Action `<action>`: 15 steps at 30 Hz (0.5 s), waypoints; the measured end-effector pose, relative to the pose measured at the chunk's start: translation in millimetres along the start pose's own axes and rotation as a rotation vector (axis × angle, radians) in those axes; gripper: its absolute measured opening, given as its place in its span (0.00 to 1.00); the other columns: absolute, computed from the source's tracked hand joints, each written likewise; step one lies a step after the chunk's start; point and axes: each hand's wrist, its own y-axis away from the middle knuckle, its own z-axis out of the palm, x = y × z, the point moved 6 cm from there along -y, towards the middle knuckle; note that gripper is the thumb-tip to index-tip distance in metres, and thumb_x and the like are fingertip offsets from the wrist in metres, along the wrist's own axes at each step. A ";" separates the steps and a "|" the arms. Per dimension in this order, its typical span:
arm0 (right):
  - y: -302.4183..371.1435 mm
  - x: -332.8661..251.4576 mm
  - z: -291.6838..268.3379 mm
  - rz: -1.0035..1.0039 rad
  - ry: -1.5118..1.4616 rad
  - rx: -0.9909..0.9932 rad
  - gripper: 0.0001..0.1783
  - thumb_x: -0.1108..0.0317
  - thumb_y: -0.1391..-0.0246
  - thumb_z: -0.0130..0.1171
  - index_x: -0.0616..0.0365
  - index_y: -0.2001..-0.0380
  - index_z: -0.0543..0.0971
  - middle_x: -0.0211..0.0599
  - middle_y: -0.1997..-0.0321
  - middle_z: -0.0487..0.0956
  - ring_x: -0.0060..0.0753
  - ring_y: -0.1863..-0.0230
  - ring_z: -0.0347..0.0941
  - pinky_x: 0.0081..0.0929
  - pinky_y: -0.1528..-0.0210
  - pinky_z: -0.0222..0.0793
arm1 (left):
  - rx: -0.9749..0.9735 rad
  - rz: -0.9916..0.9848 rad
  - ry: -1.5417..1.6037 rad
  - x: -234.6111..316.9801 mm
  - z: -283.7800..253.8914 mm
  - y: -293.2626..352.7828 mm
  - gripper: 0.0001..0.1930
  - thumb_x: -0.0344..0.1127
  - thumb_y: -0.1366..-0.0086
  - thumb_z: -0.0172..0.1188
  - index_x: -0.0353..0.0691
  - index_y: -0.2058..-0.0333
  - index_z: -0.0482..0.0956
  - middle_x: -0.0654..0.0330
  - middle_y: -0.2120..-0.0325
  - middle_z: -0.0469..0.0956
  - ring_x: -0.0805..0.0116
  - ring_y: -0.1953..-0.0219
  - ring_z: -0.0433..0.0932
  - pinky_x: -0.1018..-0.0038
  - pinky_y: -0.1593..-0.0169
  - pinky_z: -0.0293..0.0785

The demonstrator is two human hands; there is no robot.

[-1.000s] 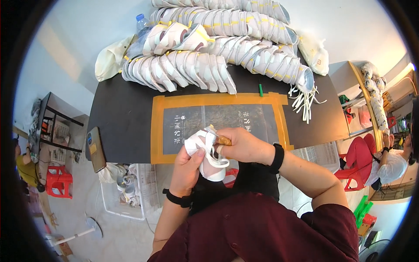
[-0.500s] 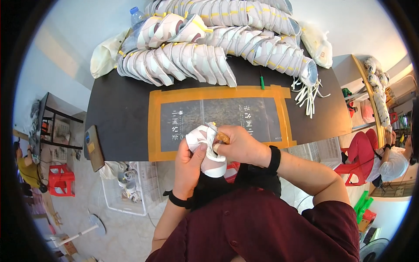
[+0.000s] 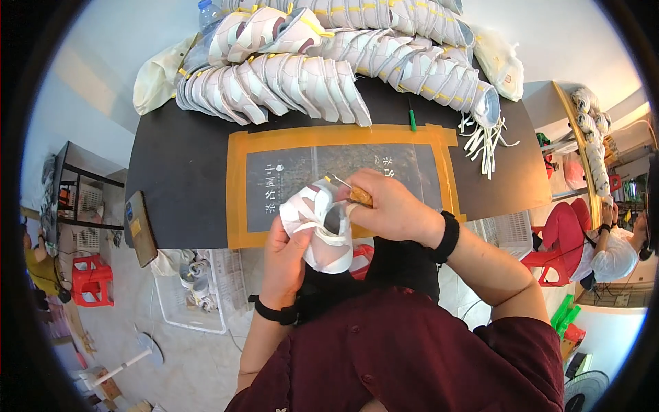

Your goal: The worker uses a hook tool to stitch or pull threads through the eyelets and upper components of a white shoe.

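Left hand (image 3: pixel 283 254) has a snug grip on a white and pale pink shoe upper (image 3: pixel 319 247), thumb on top and fingers mostly hidden behind, probably so the soft thing doesn't fold. Right hand (image 3: pixel 392 206) is curled closed around a wooden-handled tool (image 3: pixel 361 197) at the upper's 2 o'clock, thin shaft angled toward 10; can't tell if the tip's touching. The upper's up off the counter (image 3: pixel 175 175), at its 6 o'clock edge, likely so both hands can get around it. Nested stacks of uppers (image 3: pixel 274 89) fill 11 to 1, saving room I guess, with loose laces (image 3: pixel 488 147) around 2.
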 end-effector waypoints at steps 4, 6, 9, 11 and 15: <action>2.9 -2.6 4.9 0.139 -0.246 -0.083 0.14 0.70 0.45 0.58 0.59 0.56 0.78 0.40 0.57 0.77 0.32 0.51 0.73 0.29 0.48 0.68 | 0.019 -0.039 0.069 0.7 -3.1 -2.0 0.21 0.30 0.33 0.59 0.35 0.43 0.68 0.58 0.47 0.74 0.69 0.46 0.73 0.69 0.41 0.68; 1.7 -6.4 15.9 0.127 -0.269 -0.126 0.13 0.70 0.45 0.58 0.59 0.56 0.78 0.37 0.59 0.77 0.29 0.53 0.73 0.28 0.50 0.68 | 0.011 -0.022 0.043 1.6 -2.5 -1.8 0.21 0.30 0.33 0.58 0.36 0.43 0.68 0.57 0.47 0.74 0.67 0.46 0.73 0.68 0.41 0.68; -0.1 -9.0 29.5 0.170 -0.346 -0.180 0.12 0.70 0.47 0.59 0.60 0.58 0.79 0.40 0.63 0.79 0.33 0.60 0.75 0.29 0.54 0.70 | -0.003 -0.009 0.001 1.8 -2.0 -2.5 0.22 0.29 0.33 0.58 0.36 0.42 0.67 0.56 0.47 0.74 0.66 0.45 0.74 0.67 0.41 0.69; 0.5 -5.3 34.5 0.225 -0.403 -0.191 0.12 0.69 0.49 0.59 0.61 0.60 0.79 0.46 0.65 0.81 0.40 0.64 0.77 0.31 0.57 0.71 | -0.006 -0.014 -0.020 1.0 -2.1 -2.5 0.22 0.29 0.33 0.59 0.37 0.42 0.67 0.56 0.47 0.74 0.66 0.45 0.73 0.66 0.40 0.69; -5.9 -0.6 31.5 0.260 -0.301 -0.198 0.13 0.66 0.50 0.61 0.62 0.63 0.79 0.49 0.67 0.80 0.45 0.65 0.77 0.34 0.59 0.71 | -0.029 -0.009 -0.042 -2.4 -3.6 -2.0 0.24 0.31 0.35 0.62 0.35 0.42 0.67 0.59 0.47 0.74 0.69 0.45 0.73 0.69 0.40 0.67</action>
